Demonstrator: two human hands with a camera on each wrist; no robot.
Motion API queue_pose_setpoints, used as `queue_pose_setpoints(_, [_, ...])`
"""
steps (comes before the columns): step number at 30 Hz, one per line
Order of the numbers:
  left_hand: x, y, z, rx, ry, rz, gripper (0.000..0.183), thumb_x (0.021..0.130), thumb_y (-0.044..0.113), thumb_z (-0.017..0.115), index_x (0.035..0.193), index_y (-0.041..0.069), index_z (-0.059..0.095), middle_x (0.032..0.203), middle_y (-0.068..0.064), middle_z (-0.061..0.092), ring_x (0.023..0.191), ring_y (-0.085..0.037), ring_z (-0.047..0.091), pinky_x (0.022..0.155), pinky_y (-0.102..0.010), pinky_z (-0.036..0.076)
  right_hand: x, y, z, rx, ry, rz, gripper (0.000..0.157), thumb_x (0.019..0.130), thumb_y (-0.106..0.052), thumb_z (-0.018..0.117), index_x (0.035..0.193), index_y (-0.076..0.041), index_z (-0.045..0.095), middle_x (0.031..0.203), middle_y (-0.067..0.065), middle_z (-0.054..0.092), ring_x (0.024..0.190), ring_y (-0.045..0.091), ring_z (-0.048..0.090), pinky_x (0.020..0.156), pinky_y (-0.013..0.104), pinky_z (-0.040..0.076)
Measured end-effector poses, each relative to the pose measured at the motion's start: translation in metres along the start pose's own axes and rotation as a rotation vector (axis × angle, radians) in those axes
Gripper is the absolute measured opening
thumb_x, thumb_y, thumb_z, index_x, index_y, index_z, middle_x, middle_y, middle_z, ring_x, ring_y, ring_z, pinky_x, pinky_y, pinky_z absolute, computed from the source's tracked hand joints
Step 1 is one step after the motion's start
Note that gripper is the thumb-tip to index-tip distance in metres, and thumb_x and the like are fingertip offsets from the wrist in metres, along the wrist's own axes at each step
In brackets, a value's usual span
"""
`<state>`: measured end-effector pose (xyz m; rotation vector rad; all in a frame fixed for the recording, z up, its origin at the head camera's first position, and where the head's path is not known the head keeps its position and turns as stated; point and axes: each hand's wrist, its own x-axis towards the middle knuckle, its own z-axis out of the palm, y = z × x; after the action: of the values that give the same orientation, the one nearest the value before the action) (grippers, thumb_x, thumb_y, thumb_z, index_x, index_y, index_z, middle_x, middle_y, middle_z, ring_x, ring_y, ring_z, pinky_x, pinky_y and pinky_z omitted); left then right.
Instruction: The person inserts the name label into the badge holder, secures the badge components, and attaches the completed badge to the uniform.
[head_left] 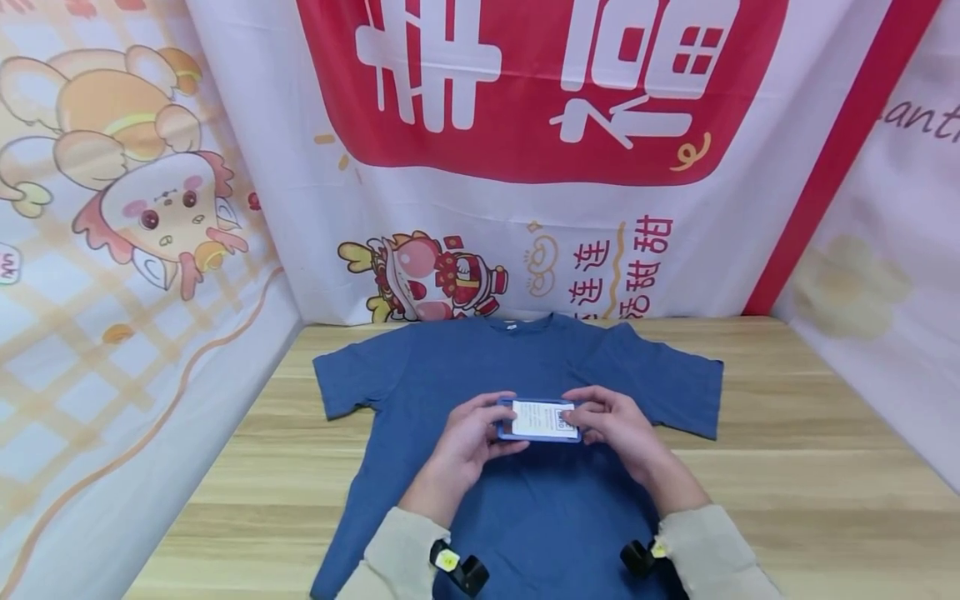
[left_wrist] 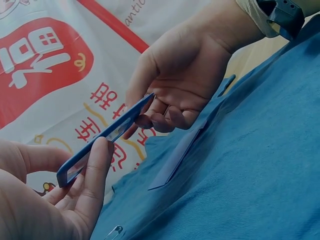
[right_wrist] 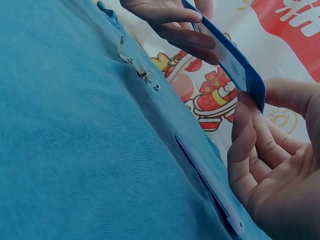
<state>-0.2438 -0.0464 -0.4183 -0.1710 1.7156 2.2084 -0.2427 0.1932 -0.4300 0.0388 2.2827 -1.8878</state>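
Between both hands is a blue-framed badge holder with a white printed card at its face. My left hand pinches its left end, thumb on the front. At the opposite end, my right hand grips the holder by its edge. Both hands are above a blue T-shirt spread out on the table. On the shirt, the wrist views show a flat bluish plastic piece, apart from the hands. A metal clip with a safety pin also lies there.
The wooden table extends to both sides of the shirt. Behind it hangs a white cloth with a red printed panel. Printed cloths line the left side and the right side.
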Motion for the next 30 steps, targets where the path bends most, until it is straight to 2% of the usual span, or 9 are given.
queue_pose_setpoints(15, [0.0004, -0.0019, 0.0003, 0.015, -0.050, -0.005, 0.047, 0.105, 0.010, 0.064, 0.152, 0.005, 0.059, 0.156, -0.023, 0.056, 0.107, -0.024, 0.073, 0.089, -0.043, 0.068, -0.0014, -0.0003, 0.0047, 0.016, 0.045, 0.028, 0.051, 0.095, -0.033, 0.084, 0.134, -0.005, 0.068, 0.097, 0.001, 0.076, 0.087, 0.017, 0.067, 0.077, 0.029, 0.056])
queue_pose_setpoints(30, [-0.0006, -0.0027, -0.0003, 0.020, -0.050, -0.025, 0.046, 0.107, 0.010, 0.062, 0.153, 0.007, 0.059, 0.157, -0.023, 0.054, 0.110, -0.027, 0.072, 0.091, -0.045, 0.067, -0.0013, 0.0001, 0.0073, 0.023, 0.078, 0.047, 0.050, 0.092, -0.032, 0.087, 0.130, -0.006, 0.067, 0.096, 0.002, 0.074, 0.087, 0.018, 0.066, 0.075, 0.029, 0.055])
